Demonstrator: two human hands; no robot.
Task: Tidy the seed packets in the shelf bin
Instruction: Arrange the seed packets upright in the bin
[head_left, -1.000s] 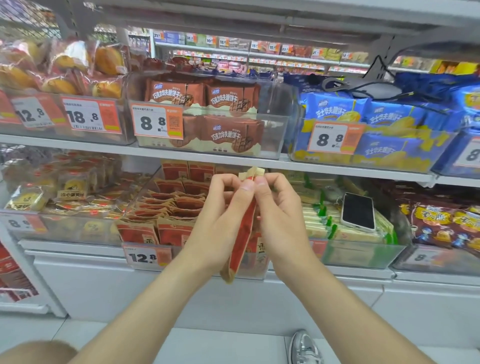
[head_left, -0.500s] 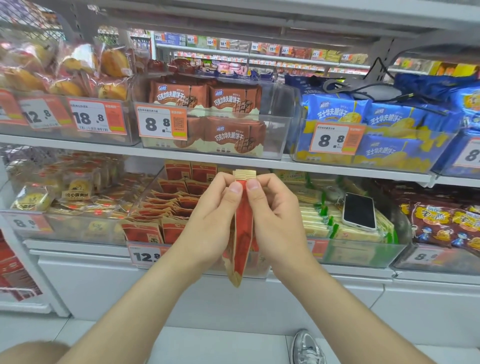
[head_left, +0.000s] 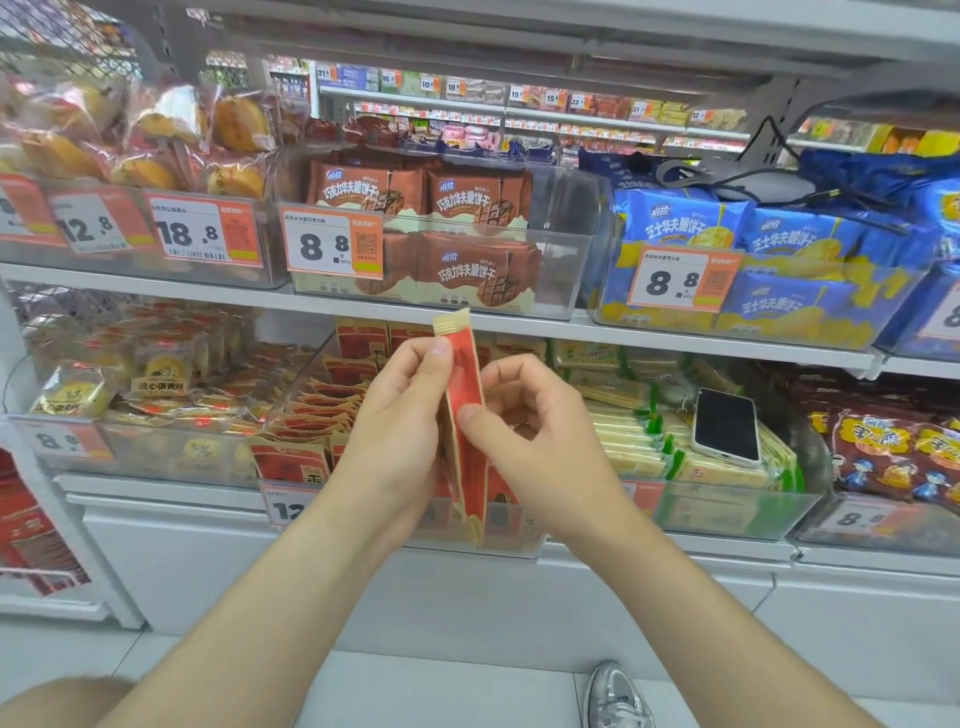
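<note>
A red and tan seed packet (head_left: 466, 384) stands upright, edge-on, in front of the clear shelf bin (head_left: 298, 387) on the lower shelf. My left hand (head_left: 400, 415) pinches its upper part, thumb near the tan top seal. My right hand (head_left: 530, 415) touches the packet's right edge lower down with thumb and curled fingers. Inside the bin, several more red packets (head_left: 322, 410) lean in a loose row; the bin's right half is hidden behind my hands.
A black phone (head_left: 725, 426) lies on green and cream packs in the bin to the right. Brown biscuit packs (head_left: 470, 270) and blue packs (head_left: 779, 291) fill the shelf above. Pastry packs (head_left: 161, 374) sit left. A grey shoe (head_left: 618, 696) shows on the floor.
My right hand has slid down from the packet's top seal to its middle edge. The packet's top now tilts slightly left, held there by my left hand alone.
</note>
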